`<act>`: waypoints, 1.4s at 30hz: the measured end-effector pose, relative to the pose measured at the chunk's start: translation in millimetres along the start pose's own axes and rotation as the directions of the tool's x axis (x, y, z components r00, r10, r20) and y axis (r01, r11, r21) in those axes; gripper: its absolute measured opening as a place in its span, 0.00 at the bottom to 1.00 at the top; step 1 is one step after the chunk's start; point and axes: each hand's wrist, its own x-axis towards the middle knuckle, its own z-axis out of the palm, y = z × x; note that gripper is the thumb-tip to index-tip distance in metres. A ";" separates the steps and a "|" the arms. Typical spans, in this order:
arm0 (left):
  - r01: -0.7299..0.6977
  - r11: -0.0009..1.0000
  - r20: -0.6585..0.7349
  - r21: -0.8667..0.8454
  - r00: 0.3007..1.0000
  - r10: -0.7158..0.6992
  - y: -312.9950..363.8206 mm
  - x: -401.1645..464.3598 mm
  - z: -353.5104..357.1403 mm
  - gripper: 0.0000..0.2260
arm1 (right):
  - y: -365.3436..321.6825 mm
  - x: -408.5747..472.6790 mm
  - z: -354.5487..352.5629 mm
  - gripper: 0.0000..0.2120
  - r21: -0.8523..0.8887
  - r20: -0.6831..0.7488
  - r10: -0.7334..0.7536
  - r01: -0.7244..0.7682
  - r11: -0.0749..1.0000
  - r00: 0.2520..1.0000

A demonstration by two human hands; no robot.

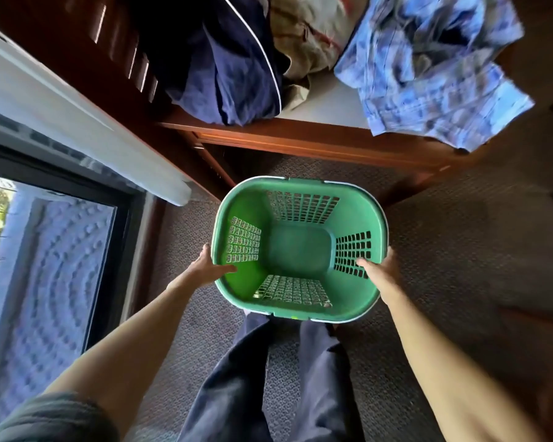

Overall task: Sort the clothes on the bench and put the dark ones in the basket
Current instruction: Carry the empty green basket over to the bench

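An empty green plastic basket (256, 193) with slotted walls is in front of me above the carpet. My left hand (206, 266) grips its left rim, thumb inside. My right hand (380, 272) grips the right rim, fingers inside the wall. Beyond it stands a wooden bench (300, 138) with a pale seat. On the bench lie a dark navy garment (230, 74) with white piping at the left, a beige garment (307, 36) in the middle, and a light blue patterned shirt (428, 68) at the right, hanging over the front edge.
A dark patterned carpet (444, 250) covers the floor. A window (45, 250) with a white sill runs along the left. My legs in dark trousers (268, 378) are just below the basket. The bench has a dark slatted side (118, 49) at the left.
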 end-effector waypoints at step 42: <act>-0.108 0.882 -0.018 -0.459 0.994 0.112 65.5 -102.2 -6.0 0.26 | -111.1 -181.9 24.9 0.11 -0.241 0.009 -0.409 0.399 0.885 0.913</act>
